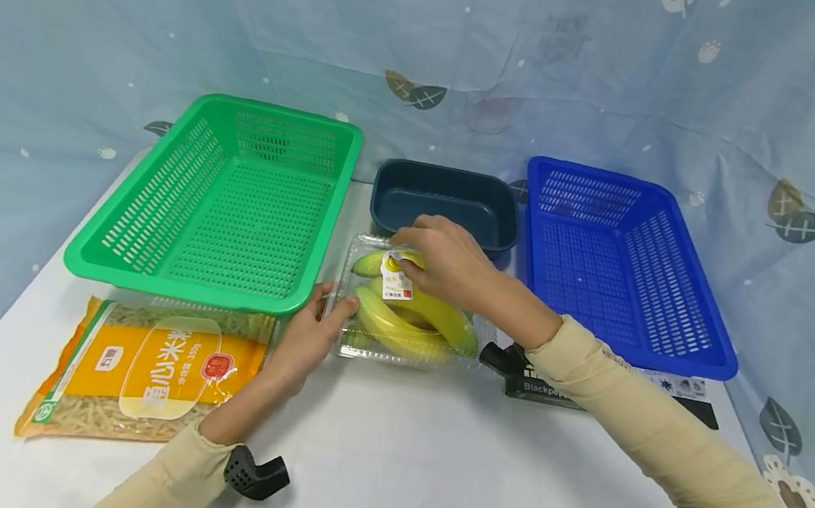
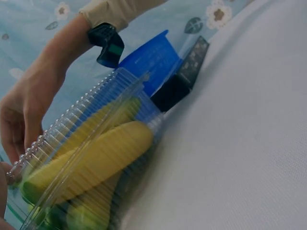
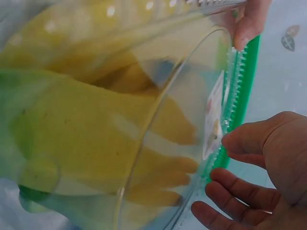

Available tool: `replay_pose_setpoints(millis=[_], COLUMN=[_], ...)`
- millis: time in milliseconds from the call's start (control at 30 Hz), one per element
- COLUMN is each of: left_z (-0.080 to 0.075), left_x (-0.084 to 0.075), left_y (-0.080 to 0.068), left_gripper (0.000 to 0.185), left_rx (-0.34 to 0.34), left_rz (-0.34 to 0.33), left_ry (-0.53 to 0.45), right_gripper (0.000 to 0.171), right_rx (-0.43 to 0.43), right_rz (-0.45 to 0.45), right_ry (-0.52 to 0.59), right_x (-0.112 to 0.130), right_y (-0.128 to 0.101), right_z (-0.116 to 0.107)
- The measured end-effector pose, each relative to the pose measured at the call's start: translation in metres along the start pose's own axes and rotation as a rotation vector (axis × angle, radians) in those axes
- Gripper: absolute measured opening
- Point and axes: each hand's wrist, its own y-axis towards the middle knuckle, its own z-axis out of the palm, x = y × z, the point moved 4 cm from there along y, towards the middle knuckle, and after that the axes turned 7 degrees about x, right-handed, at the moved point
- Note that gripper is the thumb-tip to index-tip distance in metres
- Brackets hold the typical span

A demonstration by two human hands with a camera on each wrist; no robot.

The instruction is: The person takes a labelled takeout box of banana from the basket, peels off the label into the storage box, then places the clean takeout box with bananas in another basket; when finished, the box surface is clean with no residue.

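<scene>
A clear plastic clamshell box [image 1: 408,313] of bananas [image 1: 415,318] is lying on the white counter [image 1: 429,458], and everything else is placed around that box. The left hand [image 1: 307,339] is resting against the box's left edge, thumb pressing on the rim and fingers [image 3: 242,28] curling round its side, so the hand is gripping the box. The right hand [image 1: 445,258] is reaching over the far end of the box, its fingers [image 3: 230,179] bending loosely and slightly apart at the lid's rim near the white label [image 1: 397,282]; from the right wrist view they are lying just beside the ridged edge, and whether they are pinching it cannot be told. In the left wrist view the lid is standing slightly raised above the bananas.

A green basket [image 1: 225,200] is sitting just left of the box and beyond it. A dark blue tub [image 1: 447,200] is standing directly behind the box. A blue basket [image 1: 625,262] is sitting to the box's right. An orange noodle packet [image 1: 137,370] is lying left of the box, nearer the person. A black packet [image 1: 543,387] is lying just right of the box, under the right forearm.
</scene>
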Motion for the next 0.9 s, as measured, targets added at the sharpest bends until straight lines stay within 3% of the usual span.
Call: replay_pose_setpoints(millis=[367,533,900], left_z=[0.0,0.0,0.002], left_x=[-0.001,0.0,0.0], left_y=[-0.001,-0.001,-0.002], left_gripper=[0.057,0.056,0.054], left_rx=[-0.013,-0.01,-0.006], left_rz=[-0.016,-0.011,-0.001], left_ry=[0.021,0.019,0.024], right_gripper=[0.016,0.006,0.016], right_rx=[0.056,0.046,0.001], right_rz=[0.003,-0.014,-0.103], right_ry=[-0.113,-0.077,0.036], right_x=[0.003,0.004,0.008], right_y=[0.011,0.009,-0.004], right_z=[0.007,0.007,-0.002])
